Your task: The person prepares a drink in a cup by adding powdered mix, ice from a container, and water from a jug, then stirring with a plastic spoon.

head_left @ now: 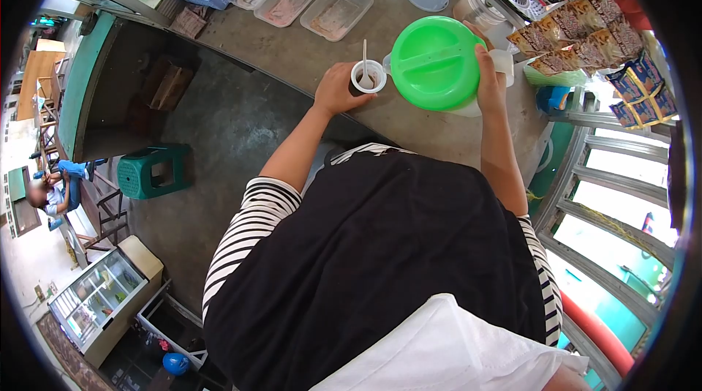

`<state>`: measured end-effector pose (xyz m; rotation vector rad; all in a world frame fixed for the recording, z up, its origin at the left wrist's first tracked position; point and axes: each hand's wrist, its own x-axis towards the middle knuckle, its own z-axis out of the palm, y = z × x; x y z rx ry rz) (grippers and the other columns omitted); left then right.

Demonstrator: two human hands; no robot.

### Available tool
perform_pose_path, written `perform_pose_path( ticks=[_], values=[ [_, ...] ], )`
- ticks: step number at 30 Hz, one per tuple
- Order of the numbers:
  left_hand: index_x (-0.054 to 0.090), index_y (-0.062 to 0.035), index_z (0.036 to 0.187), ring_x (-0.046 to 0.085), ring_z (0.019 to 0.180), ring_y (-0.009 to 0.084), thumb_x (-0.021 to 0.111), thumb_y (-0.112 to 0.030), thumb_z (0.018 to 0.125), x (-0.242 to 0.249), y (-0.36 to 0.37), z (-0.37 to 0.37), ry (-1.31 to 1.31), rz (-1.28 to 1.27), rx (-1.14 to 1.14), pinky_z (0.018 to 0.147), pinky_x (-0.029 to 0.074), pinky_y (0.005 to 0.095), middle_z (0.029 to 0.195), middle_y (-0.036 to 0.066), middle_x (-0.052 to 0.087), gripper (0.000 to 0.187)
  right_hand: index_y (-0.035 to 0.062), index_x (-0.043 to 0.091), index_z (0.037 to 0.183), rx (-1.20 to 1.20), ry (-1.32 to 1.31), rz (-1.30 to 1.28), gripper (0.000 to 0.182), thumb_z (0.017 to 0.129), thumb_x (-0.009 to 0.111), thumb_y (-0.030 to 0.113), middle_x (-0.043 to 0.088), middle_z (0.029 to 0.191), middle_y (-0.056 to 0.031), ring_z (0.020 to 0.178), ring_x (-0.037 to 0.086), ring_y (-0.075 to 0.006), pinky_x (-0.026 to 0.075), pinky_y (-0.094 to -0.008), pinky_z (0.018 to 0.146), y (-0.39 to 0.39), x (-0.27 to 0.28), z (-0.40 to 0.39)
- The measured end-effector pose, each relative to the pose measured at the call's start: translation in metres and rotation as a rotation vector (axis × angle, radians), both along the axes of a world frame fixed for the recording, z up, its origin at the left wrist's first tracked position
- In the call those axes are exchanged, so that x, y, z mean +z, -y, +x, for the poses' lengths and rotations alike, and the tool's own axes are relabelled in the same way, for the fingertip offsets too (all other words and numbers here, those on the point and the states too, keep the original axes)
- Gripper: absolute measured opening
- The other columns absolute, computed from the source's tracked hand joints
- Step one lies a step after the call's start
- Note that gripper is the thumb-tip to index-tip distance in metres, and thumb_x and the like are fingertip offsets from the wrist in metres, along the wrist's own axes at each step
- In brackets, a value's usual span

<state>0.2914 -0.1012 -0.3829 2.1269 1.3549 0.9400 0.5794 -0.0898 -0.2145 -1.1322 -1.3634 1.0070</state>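
The left hand (pixel 338 89) clasps a small cup (pixel 368 76) on the counter (pixel 307 54), a white spoon (pixel 364 62) standing in it. At the cup's 3 o'clock the right hand (pixel 488 76) grasps a green-lidded jug (pixel 434 63), tipped toward the cup; the cup looks part filled, pouring apparently under way

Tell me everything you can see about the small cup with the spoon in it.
The small cup is white and round, apparently plastic or paper. It stands upright on the grey counter, near its front edge. A white spoon stands in it, the handle pointing up. Something dark shows inside; what it is cannot be told. The left hand grips its side. Just right of it is a jug with a green lid, held by the right hand.
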Motion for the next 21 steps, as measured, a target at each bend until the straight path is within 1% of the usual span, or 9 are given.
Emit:
perform_pose_path(
  ticks=[4, 5, 8, 10, 11, 13, 15, 19, 21],
  values=[
    [0.062, -0.0065, 0.123, 0.059, 0.114, 0.0344, 0.082, -0.037, 0.07, -0.003, -0.001, -0.004, 0.033, 0.001, -0.023, 0.098, 0.046, 0.0448, 0.118, 0.015, 0.065, 0.065, 0.0, 0.06, 0.133, 0.005, 0.078, 0.05, 0.042, 0.104, 0.048, 0.027, 0.064, 0.129, -0.0089, 0.12, 0.055, -0.0169, 0.037, -0.0274, 0.105, -0.003, -0.006, -0.009],
    [0.062, -0.0075, 0.122, 0.059, 0.113, 0.0346, 0.081, -0.034, 0.069, -0.003, 0.001, -0.003, 0.088, -0.007, 0.003, 0.097, 0.047, 0.0445, 0.118, 0.015, 0.066, 0.063, 0.0, 0.06, 0.133, 0.005, 0.08, 0.05, 0.042, 0.104, 0.048, 0.027, 0.064, 0.129, -0.0089, 0.12, 0.055, -0.0169, 0.037, -0.0274, 0.105, -0.003, -0.006, -0.01],
    [0.062, -0.0083, 0.122, 0.06, 0.112, 0.0349, 0.08, -0.031, 0.068, -0.002, 0.003, -0.001, 0.141, -0.022, 0.057, 0.096, 0.047, 0.0445, 0.115, 0.015, 0.067, 0.061, 0.0033, 0.061, 0.131, 0.035, 0.139, 0.078, 0.039, 0.103, 0.051, 0.028, 0.064, 0.127, -0.0085, 0.118, 0.056, -0.0173, 0.039, -0.0299, 0.103, -0.001, -0.006, -0.018],
    [0.061, -0.0081, 0.121, 0.06, 0.111, 0.0351, 0.08, -0.03, 0.068, -0.003, 0.004, -0.002, 0.14, -0.03, 0.086, 0.096, 0.048, 0.0448, 0.114, 0.015, 0.067, 0.061, 0.0059, 0.062, 0.131, 0.014, 0.255, 0.083, 0.039, 0.103, 0.052, 0.03, 0.064, 0.127, -0.0108, 0.119, 0.057, -0.0213, 0.039, -0.0326, 0.104, -0.002, -0.009, -0.022],
    [0.06, -0.0078, 0.121, 0.061, 0.11, 0.0354, 0.08, -0.03, 0.067, -0.004, 0.004, -0.002, 0.142, 0.022, 0.086, 0.095, 0.048, 0.0448, 0.113, 0.015, 0.067, 0.061, 0.0059, 0.062, 0.131, 0.017, 0.256, 0.084, 0.039, 0.103, 0.052, 0.03, 0.064, 0.127, -0.0108, 0.119, 0.057, -0.0213, 0.039, -0.0326, 0.104, -0.002, -0.009, -0.025],
    [0.06, -0.0075, 0.12, 0.062, 0.109, 0.0357, 0.081, -0.03, 0.066, -0.009, 0.003, -0.004, 0.145, 0.075, 0.087, 0.094, 0.049, 0.0448, 0.112, 0.015, 0.067, 0.062, 0.0084, 0.062, 0.132, 0.011, 0.33, 0.153, 0.038, 0.102, 0.052, 0.031, 0.064, 0.127, -0.013, 0.119, 0.058, -0.0258, 0.04, -0.0345, 0.104, -0.004, -0.009, -0.031],
    [0.059, -0.0074, 0.119, 0.064, 0.105, 0.0369, 0.082, -0.032, 0.066, -0.014, 0.003, -0.005, 0.198, -0.087, 0.097, 0.09, 0.052, 0.0453, 0.11, 0.016, 0.068, 0.063, 0.0085, 0.062, 0.132, 0.017, 0.348, 0.135, 0.039, 0.102, 0.053, 0.031, 0.064, 0.127, -0.0134, 0.119, 0.058, -0.0264, 0.04, -0.0348, 0.104, -0.003, -0.009, -0.035],
    [0.059, -0.0072, 0.122, 0.068, 0.102, 0.0336, 0.083, -0.031, 0.068, -0.015, 0.005, -0.005, 0.22, -0.116, 0.132, 0.086, 0.054, 0.0424, 0.113, 0.015, 0.068, 0.064, 0.0087, 0.062, 0.132, 0.024, 0.359, 0.133, 0.039, 0.101, 0.053, 0.031, 0.064, 0.128, -0.0144, 0.119, 0.058, -0.0277, 0.041, -0.0356, 0.104, -0.003, -0.008, -0.038],
    [0.061, -0.0079, 0.119, 0.069, 0.102, 0.0322, 0.084, -0.03, 0.068, -0.013, 0.005, -0.005, 0.198, -0.116, 0.13, 0.085, 0.054, 0.0413, 0.111, 0.014, 0.07, 0.06, 0.0089, 0.062, 0.132, 0.031, 0.349, 0.131, 0.039, 0.101, 0.053, 0.031, 0.064, 0.128, -0.0145, 0.119, 0.058, -0.0278, 0.041, -0.0358, 0.104, -0.005, -0.009, -0.036]
  ],
)
